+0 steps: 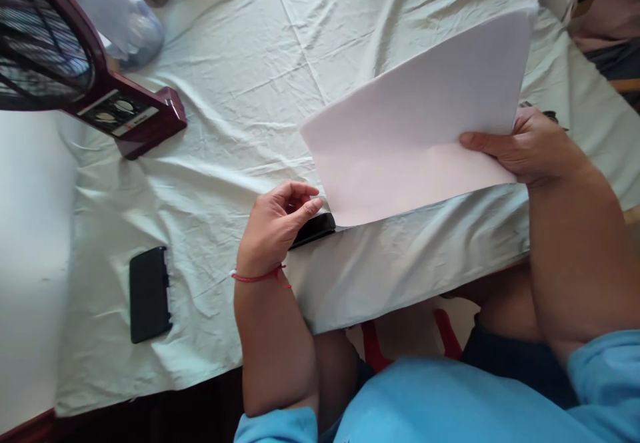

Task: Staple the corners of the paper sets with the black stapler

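Observation:
My right hand [543, 146] grips a sheaf of white paper sheets [415, 123] by its right edge, thumb on top and the other fingers hidden beneath. The sheets are held at a slant above the cloth, their lower left corner near my left hand. My left hand [275, 223] has loosely curled fingers, with a small gap between thumb and forefinger and nothing visible in it. Just under its thumb lies a glossy black, narrow object [320, 228], partly covered by the hand; its kind cannot be made out. It sits right beside the paper's corner.
A pale, wrinkled cloth [240, 123] covers the table. On the left lie a black phone-like object [149, 295] and a maroon racket-shaped device with a mesh head [140, 113]. Behind it stands a translucent plastic container [135, 30]. Dark small items show near the right wrist.

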Demonstrator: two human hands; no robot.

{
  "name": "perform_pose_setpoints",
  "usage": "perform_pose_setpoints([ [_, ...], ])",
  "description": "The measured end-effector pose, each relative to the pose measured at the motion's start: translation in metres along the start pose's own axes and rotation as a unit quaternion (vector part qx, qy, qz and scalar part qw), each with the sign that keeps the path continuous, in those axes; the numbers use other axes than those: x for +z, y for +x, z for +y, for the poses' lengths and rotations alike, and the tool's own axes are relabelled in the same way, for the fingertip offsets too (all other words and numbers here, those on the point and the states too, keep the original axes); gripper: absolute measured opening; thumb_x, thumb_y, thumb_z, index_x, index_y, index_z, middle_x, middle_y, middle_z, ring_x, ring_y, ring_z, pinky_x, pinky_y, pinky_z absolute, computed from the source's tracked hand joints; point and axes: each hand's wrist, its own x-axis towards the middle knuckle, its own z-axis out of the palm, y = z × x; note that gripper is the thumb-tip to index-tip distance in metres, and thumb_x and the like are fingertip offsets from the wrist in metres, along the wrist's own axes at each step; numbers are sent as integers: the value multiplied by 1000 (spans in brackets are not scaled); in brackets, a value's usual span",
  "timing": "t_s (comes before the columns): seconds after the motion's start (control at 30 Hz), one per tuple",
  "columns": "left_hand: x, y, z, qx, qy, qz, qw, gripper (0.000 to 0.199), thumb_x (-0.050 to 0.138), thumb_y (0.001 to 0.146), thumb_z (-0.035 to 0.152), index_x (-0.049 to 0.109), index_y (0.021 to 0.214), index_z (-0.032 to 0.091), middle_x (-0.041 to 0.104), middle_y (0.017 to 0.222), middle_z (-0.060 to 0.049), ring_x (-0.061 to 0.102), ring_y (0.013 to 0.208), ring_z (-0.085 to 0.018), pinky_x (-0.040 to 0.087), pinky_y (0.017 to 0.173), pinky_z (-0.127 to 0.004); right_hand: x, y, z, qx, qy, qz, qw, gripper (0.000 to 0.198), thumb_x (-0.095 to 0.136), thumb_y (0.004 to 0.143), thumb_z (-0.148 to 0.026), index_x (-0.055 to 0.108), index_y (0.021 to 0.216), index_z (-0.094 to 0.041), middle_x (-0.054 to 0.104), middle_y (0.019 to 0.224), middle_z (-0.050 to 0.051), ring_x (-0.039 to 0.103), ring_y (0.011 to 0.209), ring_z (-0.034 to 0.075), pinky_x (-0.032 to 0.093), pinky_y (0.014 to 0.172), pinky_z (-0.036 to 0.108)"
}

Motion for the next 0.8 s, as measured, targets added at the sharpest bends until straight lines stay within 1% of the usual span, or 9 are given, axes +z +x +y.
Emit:
perform_pose_setpoints([
  [0.13,-1,0,1,-12,-11,-22,1000,35,102,77,49,91,96,22,73,79,-4,61,74,-19,48,66,-29,-5,2,2,-9,1,-6,1000,22,105,88,-22,91,103,-14,91,113,12,79,95,21,69,99,39],
  [0.23,-4,0,2,-6,-9,-34,999,35,103,77,47,93,99,22,71,80,-4,59,73,-19,46,65,-29,-5,-1,-2,-1,-6,7,1000,17,104,89,-18,92,100,-13,91,113,13,79,94,21,68,95,37],
  [0.33,-8,0,2,18,26,-55,998,31,100,80,46,97,101,23,70,82,-5,57,73,-19,45,65,-31,-2,-4,-5,3,2,4,1000,12,101,91,-16,92,98,-13,92,113,12,79,92,18,66,86,32],
  [0.43,-11,0,3,42,73,-82,993,26,96,83,46,99,98,26,68,80,-5,56,72,-21,45,67,-34,1,-4,-5,5,19,-11,1000,13,102,90,-18,92,98,-13,92,112,12,80,91,18,65,81,30],
  [0.53,-13,0,7,35,121,-104,987,25,91,86,48,99,96,27,73,85,-6,60,76,-22,48,73,-36,4,-1,-1,22,17,-16,999,16,103,88,-21,93,99,-14,92,112,12,82,91,21,68,83,33],
  [0.63,-14,0,11,23,149,-121,981,25,88,88,49,98,94,27,77,90,-7,65,83,-24,49,78,-38,6,4,3,29,14,-19,999,17,103,87,-24,93,98,-16,91,113,11,84,94,24,72,87,37],
  [0.73,-13,0,12,17,149,-129,980,25,87,87,50,97,91,27,77,90,-7,65,84,-25,48,78,-39,8,8,8,18,22,-30,999,21,105,85,-28,92,97,-16,91,113,11,85,95,26,75,90,41],
  [0.8,-12,0,10,12,143,-129,981,25,87,86,50,95,89,27,78,89,-7,64,84,-25,46,76,-38,9,9,10,19,24,-31,999,23,106,84,-29,92,98,-17,91,112,11,86,94,26,76,91,42],
])
